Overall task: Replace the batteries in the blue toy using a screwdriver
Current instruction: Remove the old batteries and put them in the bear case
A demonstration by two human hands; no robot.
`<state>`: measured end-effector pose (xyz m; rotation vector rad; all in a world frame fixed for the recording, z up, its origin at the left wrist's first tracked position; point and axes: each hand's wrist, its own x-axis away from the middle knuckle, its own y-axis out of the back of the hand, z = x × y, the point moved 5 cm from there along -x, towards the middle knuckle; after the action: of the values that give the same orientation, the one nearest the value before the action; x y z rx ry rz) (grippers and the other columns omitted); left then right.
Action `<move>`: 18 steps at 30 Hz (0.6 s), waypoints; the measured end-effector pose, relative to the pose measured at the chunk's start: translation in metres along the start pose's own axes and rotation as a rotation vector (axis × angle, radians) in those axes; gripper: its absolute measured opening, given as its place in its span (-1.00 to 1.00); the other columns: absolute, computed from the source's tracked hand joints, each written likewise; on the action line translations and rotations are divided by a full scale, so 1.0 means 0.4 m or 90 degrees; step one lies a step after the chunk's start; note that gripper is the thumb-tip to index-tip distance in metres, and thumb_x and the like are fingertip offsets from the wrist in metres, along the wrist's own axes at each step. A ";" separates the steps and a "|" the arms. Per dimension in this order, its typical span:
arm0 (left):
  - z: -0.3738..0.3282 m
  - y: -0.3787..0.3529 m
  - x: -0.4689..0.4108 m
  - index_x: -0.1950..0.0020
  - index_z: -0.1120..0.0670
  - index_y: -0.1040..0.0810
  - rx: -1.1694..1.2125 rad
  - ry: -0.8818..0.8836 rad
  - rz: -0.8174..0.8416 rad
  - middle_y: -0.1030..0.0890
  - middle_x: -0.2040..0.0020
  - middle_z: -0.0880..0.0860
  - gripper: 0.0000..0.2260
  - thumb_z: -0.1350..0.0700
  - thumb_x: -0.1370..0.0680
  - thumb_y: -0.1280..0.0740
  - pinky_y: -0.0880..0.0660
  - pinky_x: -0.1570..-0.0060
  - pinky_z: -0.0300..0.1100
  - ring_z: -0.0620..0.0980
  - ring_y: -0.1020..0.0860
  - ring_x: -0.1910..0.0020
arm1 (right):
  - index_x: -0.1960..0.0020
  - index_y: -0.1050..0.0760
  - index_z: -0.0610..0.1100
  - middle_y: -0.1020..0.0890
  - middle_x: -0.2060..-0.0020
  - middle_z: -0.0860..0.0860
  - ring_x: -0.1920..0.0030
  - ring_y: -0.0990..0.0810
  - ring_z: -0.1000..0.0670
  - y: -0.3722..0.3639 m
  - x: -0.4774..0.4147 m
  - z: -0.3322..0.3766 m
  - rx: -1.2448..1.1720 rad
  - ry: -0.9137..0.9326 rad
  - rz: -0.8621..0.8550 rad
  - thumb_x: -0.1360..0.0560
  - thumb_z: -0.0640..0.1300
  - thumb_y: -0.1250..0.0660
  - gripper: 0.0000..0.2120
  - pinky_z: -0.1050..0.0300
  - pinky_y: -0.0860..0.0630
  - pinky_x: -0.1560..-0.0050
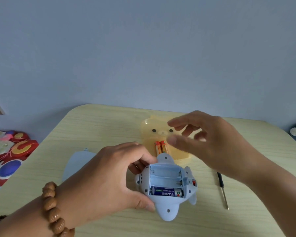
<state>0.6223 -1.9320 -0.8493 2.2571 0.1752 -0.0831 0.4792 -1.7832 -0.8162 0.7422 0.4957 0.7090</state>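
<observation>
Blue toy (167,199), underside up, compartment open: one dark battery (167,192), two slots bare; left hand (109,178) clasps its side. Right hand (210,139), fingers spread and holding nothing, hovers above the yellow bear case (149,134) with two orange batteries (161,147). Screwdriver (222,190) lies on the table (101,124) to the right.

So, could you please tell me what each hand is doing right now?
Left hand: closed on the toy.
Right hand: open, empty, above the batteries.

Case (146,132) behind toy (167,207); screwdriver (222,190) seemingly right.

three batteries (167,192), one screwdriver (222,190), perhaps
</observation>
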 end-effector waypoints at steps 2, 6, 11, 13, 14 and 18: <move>0.000 0.003 0.000 -0.05 -0.23 -0.59 -0.004 0.002 -0.009 -0.59 -0.08 -0.36 -0.42 -0.15 -0.10 -0.70 -0.46 0.01 -0.49 -0.32 -0.60 -0.04 | -0.19 -0.51 0.38 -0.60 -0.13 0.33 -0.10 -0.59 0.21 -0.001 0.080 0.012 -0.005 -0.004 0.091 -0.20 0.46 -0.45 -0.42 0.20 -0.57 0.01; 0.000 0.002 -0.001 -0.10 -0.29 -0.54 -0.001 0.011 -0.022 -0.58 -0.10 -0.38 -0.36 -0.17 -0.09 -0.69 -0.50 -0.03 -0.39 -0.28 -0.59 -0.06 | -0.20 -0.42 0.50 -0.50 -0.17 0.45 -0.09 -0.52 0.31 -0.043 0.160 0.010 0.031 -0.026 0.183 -0.16 0.28 -0.61 -0.33 0.42 -0.51 0.08; -0.020 0.003 -0.001 -0.12 -0.38 -0.46 -0.028 0.038 0.004 -0.52 -0.14 -0.45 -0.32 -0.20 -0.09 -0.68 -0.52 0.03 -0.38 -0.34 -0.59 -0.04 | -0.10 -0.53 0.35 -0.57 -0.04 0.42 0.14 -0.58 0.29 -0.043 0.164 -0.010 -0.018 -0.061 0.127 -0.20 0.12 -0.66 -0.46 0.45 -0.51 0.25; -0.032 0.005 0.001 -0.12 -0.40 -0.42 -0.037 0.050 0.026 -0.47 -0.16 -0.49 -0.34 -0.22 -0.12 -0.65 -0.51 0.07 -0.39 -0.38 -0.56 -0.05 | -0.08 -0.55 0.34 -0.58 0.00 0.41 0.19 -0.58 0.29 -0.040 0.165 -0.009 -0.019 -0.064 0.130 -0.19 0.12 -0.66 -0.47 0.44 -0.51 0.26; -0.039 0.006 0.004 -0.12 -0.40 -0.40 -0.040 0.056 0.040 -0.44 -0.17 -0.50 -0.37 -0.26 -0.14 -0.61 -0.51 0.08 -0.37 -0.41 -0.54 -0.06 | -0.07 -0.55 0.34 -0.60 0.02 0.38 0.23 -0.58 0.26 -0.039 0.165 -0.008 -0.020 -0.068 0.129 -0.18 0.11 -0.67 -0.47 0.43 -0.52 0.27; -0.084 0.005 0.011 -0.08 -0.34 -0.33 -0.140 0.087 0.046 -0.43 -0.13 -0.41 -0.53 -0.45 -0.27 -0.33 -0.51 0.14 -0.30 -0.36 -0.46 -0.06 | -0.07 -0.57 0.35 -0.64 0.07 0.25 0.32 -0.57 0.15 -0.038 0.161 -0.012 -0.015 -0.077 0.122 -0.14 0.16 -0.67 -0.45 0.39 -0.53 0.28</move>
<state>0.6271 -1.9070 -0.8268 2.0472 0.1668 0.1238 0.5252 -1.7420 -0.8408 0.8128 0.3086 0.8412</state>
